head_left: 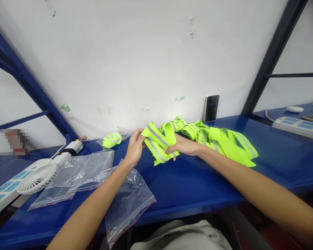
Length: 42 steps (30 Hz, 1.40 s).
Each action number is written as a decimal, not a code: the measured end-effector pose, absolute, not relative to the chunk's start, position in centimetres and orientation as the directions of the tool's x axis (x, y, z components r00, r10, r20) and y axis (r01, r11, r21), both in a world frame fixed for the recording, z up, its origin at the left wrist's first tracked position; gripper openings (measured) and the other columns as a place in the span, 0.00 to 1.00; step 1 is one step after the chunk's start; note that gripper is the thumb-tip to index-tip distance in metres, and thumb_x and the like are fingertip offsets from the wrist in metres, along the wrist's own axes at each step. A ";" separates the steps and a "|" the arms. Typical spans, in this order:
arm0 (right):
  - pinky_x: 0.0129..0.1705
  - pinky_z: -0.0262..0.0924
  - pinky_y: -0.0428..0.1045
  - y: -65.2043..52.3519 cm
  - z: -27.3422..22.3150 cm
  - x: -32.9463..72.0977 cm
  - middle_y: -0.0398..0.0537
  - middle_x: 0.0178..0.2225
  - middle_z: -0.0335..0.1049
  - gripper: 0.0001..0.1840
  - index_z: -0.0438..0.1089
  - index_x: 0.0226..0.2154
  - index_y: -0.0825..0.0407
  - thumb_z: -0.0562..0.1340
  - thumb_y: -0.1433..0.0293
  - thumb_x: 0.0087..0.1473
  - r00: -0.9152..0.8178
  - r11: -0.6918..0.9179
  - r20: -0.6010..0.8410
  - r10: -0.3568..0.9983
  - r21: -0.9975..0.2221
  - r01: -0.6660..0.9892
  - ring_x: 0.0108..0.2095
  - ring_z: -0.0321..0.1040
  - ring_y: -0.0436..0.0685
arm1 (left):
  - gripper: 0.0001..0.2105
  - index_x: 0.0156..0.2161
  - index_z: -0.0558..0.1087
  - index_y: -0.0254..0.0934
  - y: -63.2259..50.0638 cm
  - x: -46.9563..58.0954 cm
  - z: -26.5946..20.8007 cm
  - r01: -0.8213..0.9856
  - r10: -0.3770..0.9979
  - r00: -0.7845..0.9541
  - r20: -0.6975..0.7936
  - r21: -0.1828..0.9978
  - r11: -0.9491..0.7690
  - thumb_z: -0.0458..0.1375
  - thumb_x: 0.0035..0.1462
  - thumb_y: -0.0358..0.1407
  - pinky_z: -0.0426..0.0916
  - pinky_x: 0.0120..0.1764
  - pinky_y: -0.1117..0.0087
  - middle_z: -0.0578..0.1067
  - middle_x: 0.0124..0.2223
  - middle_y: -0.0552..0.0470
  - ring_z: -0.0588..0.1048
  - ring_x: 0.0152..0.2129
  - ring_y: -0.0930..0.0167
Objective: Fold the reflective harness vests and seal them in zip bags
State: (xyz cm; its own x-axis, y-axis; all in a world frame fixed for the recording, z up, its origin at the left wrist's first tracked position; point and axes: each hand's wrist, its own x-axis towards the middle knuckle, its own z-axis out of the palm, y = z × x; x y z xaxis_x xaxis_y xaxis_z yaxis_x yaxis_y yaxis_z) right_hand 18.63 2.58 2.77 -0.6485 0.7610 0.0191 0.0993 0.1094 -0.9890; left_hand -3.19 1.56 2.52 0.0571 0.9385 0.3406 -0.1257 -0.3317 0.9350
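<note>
Between my hands, above the blue table, is a neon yellow reflective strap [156,137] with silver stripes, partly folded over itself. My left hand [136,146] pinches its left edge between thumb and fingers. Its lower right part is gripped by my right hand [184,146], the thumb lying across the front. Behind and to the right, more reflective straps [221,140] lie in a loose tangle on the table. To the left of my left hand, a folded yellow strap [112,139] sits in or on a clear bag.
Clear zip bags [130,198] lie at the left and hang over the front edge of the blue table [198,187]. A small white fan [39,178] rests by a power strip [10,187]. A black-fronted device [211,108] leans against the wall. Another power strip [299,126] is at the right.
</note>
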 end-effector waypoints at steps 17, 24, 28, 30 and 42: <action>0.24 0.71 0.47 2.6 2.1 18.1 0.46 0.37 0.70 0.30 0.67 0.50 0.53 0.66 0.78 0.41 -0.659 0.148 0.058 0.750 -0.986 0.082 0.30 0.71 0.53 | 0.43 0.65 0.61 0.37 0.9 -3.9 2.4 0.313 0.830 0.420 0.366 0.800 -0.511 0.72 0.44 0.38 0.66 0.54 0.53 0.70 0.58 0.37 0.72 0.52 0.55; 0.26 0.72 0.47 1.2 3.3 17.8 0.44 0.32 0.74 0.25 0.69 0.46 0.55 0.67 0.77 0.41 -0.842 0.103 -0.088 0.532 -0.980 0.168 0.28 0.73 0.54 | 0.41 0.64 0.61 0.45 -0.1 -4.0 3.6 0.070 0.659 0.592 0.463 0.786 -0.615 0.72 0.45 0.40 0.56 0.65 0.52 0.62 0.67 0.41 0.60 0.65 0.54; 0.26 0.71 0.46 0.9 3.5 17.7 0.43 0.31 0.74 0.25 0.69 0.46 0.55 0.66 0.77 0.41 -0.858 0.127 -0.065 0.510 -0.980 0.150 0.28 0.73 0.54 | 0.41 0.64 0.66 0.46 -0.4 -4.2 4.4 0.125 0.665 0.648 0.371 0.810 -0.573 0.74 0.44 0.41 0.52 0.66 0.50 0.63 0.68 0.43 0.60 0.65 0.51; 0.25 0.70 0.46 1.0 3.4 17.7 0.43 0.31 0.74 0.24 0.70 0.45 0.56 0.65 0.78 0.42 -0.855 0.132 -0.052 0.517 -0.981 0.140 0.27 0.72 0.53 | 0.43 0.64 0.65 0.46 -0.3 -4.2 4.3 0.119 0.678 0.663 0.317 0.850 -0.513 0.75 0.42 0.43 0.57 0.64 0.51 0.64 0.66 0.43 0.63 0.63 0.51; 0.25 0.73 0.47 1.5 2.7 17.3 0.45 0.34 0.74 0.28 0.66 0.48 0.55 0.64 0.79 0.40 -0.773 0.032 -0.083 0.629 -0.991 0.132 0.29 0.74 0.54 | 0.16 0.37 0.78 0.35 -0.7 -2.0 2.3 0.079 0.839 0.174 0.516 0.841 -0.535 0.64 0.55 0.48 0.69 0.38 0.70 0.75 0.39 0.49 0.73 0.34 0.68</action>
State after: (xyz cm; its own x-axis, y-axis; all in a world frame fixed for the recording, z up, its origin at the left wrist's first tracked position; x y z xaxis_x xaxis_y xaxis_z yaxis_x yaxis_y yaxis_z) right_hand 17.26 1.48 2.66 -0.7728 0.6293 -0.0826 0.1320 0.0321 -0.9907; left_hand -2.04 -0.65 2.29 0.1742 0.8385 0.5163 0.0792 -0.5345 0.8414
